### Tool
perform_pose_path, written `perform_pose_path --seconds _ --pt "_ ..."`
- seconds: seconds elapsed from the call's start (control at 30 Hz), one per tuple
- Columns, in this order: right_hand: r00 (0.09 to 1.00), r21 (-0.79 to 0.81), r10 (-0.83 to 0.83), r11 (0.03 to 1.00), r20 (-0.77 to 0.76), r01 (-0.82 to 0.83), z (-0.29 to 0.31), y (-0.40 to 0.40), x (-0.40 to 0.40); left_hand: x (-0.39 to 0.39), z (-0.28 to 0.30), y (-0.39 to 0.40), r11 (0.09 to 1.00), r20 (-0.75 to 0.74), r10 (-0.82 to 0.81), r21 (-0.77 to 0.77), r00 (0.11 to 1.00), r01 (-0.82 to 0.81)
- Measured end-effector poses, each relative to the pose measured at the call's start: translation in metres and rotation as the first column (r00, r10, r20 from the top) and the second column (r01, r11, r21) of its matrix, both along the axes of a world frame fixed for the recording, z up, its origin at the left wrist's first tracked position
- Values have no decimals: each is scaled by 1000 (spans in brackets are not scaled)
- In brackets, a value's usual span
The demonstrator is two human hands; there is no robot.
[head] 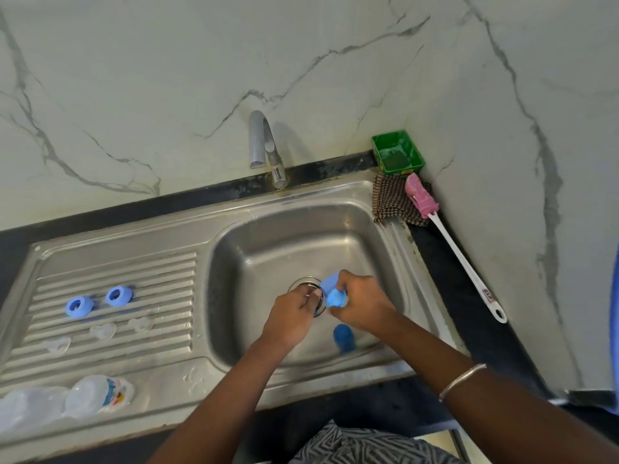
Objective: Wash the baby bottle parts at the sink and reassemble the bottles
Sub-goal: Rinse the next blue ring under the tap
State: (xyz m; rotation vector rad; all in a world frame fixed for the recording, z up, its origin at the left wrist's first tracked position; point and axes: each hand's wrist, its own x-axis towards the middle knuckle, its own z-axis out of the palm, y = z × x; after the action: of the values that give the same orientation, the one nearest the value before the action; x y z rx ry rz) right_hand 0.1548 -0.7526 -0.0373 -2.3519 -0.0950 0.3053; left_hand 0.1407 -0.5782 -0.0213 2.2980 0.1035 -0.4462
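Two blue collar rings [79, 306], three clear teats [103, 330] and the bottles [97, 395] lie on the drainboard, seemingly washed. Over the sink [385, 229], the right hand [363, 304] grips a blue cap [335, 296], the left hand [291, 316] pinching it; another blue cap [344, 336] waits. Reassembly remains.

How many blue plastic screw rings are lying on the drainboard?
2. Left blue plastic screw ring and right blue plastic screw ring lie side by side, apart, on the ribbed steel drainboard. Other blue parts are in the basin and hands; more rings could be hidden there.
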Motion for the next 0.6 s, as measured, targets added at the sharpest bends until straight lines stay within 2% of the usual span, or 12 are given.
perform_pose_path --seconds 0.07,0.2,0.3,0.37,0.43,0.47,0.6 --pt "1000 -32 5 999 27 -5 -4 -3 -4 -1 2 -3 1000 -19 10 -6 1000 -10" --pt "992 92 -28 996 121 17 -8 -2 -13 -3 3 -8 994 -47 79 -75 996 -83" --pt "978 244 -100 968 181 54 -8 2 -14 -1 6 -15 978 -80 130 -155 988 -142" --pt "981 273 -75 962 181 23 -6 3 -11 5 10 -21 926 -221 198 -278 955 -256" --pt "981 242 -7 970 195 -41 -3 4 -9 9 13 -24 832 -427 223 -386 876 -399" --pt "981 238 7 970 193 -54 -2 4 -9 10 13 -25 798 -481 219 -413 849 -439" --pt "979 257 88 957 181 -133 3 1 -5 10 7 -23 744 -474 203 -495 857 -449"
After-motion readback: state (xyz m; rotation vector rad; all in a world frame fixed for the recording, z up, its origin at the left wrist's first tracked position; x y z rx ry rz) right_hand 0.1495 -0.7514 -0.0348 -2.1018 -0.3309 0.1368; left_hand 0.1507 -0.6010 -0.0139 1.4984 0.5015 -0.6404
